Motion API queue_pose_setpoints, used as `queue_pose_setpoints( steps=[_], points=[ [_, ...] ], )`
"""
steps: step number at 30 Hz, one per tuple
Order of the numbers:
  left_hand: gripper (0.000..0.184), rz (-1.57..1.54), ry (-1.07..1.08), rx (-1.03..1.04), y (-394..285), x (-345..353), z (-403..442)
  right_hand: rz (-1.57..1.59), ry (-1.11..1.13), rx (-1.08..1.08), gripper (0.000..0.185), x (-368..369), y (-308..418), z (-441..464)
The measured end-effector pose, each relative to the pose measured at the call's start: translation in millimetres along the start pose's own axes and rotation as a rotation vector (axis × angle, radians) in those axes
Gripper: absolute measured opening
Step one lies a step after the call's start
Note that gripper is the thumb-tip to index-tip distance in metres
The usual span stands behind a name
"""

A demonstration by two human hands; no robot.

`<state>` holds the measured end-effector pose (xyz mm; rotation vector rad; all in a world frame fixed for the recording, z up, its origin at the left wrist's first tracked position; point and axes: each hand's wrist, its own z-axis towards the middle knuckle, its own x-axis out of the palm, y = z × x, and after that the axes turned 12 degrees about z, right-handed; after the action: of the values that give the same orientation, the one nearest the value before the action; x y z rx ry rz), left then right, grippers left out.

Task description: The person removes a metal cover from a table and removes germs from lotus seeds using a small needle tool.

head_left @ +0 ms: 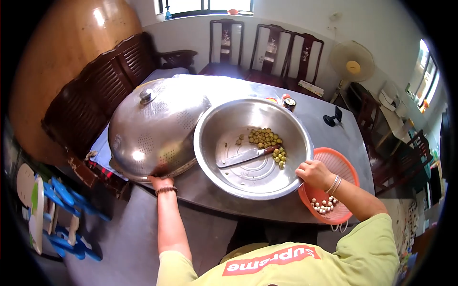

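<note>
My left hand (162, 183) is closed on the near edge of a large domed metal cover (143, 128) with perforated patches and a knob on top. The fingertips are partly lost against the shiny metal. On the other side, my right hand (313, 173) grips the right rim of a wide steel basin (238, 187). Inside the basin lies a knife (243, 156) with a broad blade and wooden handle, beside a heap of small greenish-brown round pieces (264, 137). Under my right forearm is a salmon-pink plastic basket (335, 162) holding several small whitish round pieces (324, 206).
All these stand on a grey table (318, 125). A small jar (289, 103) and a black stand (332, 117) sit toward its far right. Wooden chairs (273, 50) and a bench (95, 81) border it; a blue-and-white child's seat (64, 209) is at left, a fan (352, 64) behind.
</note>
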<state>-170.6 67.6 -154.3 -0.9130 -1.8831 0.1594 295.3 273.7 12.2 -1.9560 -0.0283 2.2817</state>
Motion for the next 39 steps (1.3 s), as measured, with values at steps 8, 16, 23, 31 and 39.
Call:
queue_pose_setpoints(
  steps=[8, 16, 23, 31, 39],
  points=[
    [0.055, -0.121, 0.013, -0.133, 26, 7, -35, 0.002, -0.135, 0.113, 0.011, -3, 3, -13],
    [0.034, 0.195, 0.139, -0.166, 18, -10, -78, 0.336, -0.459, 0.327, 0.024, -35, 17, -44],
    [0.026, 0.679, 0.353, 0.006, 74, -46, -248, 0.436, -0.585, 0.488, 0.022, -56, 45, -108],
    [0.021, 1.26, 0.903, -0.401, 146, -78, -342, 0.503, -0.794, 0.967, 0.019, -45, 93, -198],
    [0.024, 1.631, 1.493, -0.166, 173, -56, -377, 0.504, -0.856, 1.232, 0.02, -19, 130, -225]
  ],
)
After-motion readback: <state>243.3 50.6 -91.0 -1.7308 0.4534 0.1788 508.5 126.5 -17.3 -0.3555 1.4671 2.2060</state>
